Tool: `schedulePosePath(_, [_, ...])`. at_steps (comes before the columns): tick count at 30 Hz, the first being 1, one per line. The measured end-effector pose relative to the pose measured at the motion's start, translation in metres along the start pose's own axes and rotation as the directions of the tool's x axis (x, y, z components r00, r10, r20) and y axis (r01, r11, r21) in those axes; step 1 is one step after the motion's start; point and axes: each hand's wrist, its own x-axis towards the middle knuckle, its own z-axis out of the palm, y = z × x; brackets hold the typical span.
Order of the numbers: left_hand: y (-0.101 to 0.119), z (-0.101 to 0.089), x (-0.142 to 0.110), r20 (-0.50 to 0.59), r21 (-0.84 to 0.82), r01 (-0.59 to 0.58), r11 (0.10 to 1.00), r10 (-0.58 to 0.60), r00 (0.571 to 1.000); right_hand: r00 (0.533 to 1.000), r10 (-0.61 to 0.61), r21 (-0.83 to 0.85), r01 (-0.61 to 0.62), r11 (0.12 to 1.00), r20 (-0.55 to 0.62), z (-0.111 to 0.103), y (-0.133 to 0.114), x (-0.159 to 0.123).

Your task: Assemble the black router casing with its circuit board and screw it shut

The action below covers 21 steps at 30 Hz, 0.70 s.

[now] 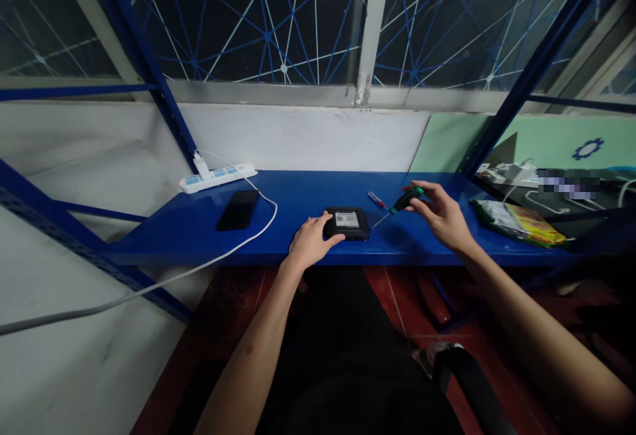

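A flat black box (361, 229) with a white label on top lies on the blue shelf near its front edge. My left hand (313, 239) grips the box's left side, thumb along the front and fingers over the far left corner. In my right hand (437, 213) is a screwdriver (400, 203) with a green and black handle, pinched at the handle's end. Its thin shaft slants down to the left, the tip close to the box's right side; whether they touch I cannot tell. Behind it lies a smaller screwdriver (376, 199) with a clear and red handle.
A black phone (238, 210) lies on the shelf (298, 187) at left, beside a white cable. Behind it is a white power strip (218, 177) with a plug in it. To the right lies a yellow and green packet (521, 222). Blue metal posts (171, 114) flank the shelf.
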Motion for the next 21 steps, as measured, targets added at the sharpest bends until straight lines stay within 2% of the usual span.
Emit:
schedulePosePath(9, [0.001,-0.001,0.0,0.032,0.011,0.008,1.0,-0.009,0.999,0.985,0.12,0.016,-0.118,0.993,-0.123,-0.022,0.025,-0.049])
schedulePosePath(16, [0.004,-0.004,-0.001,0.025,0.007,0.002,1.0,-0.002,1.0,0.986,0.165,-0.289,-0.162,0.944,-0.014,-0.036,0.039,-0.08])
schedulePosePath(21, [0.002,-0.003,0.0,0.03,0.01,-0.001,1.0,0.001,1.0,0.995,0.087,-0.488,-0.053,0.871,0.046,-0.035,0.027,-0.076])
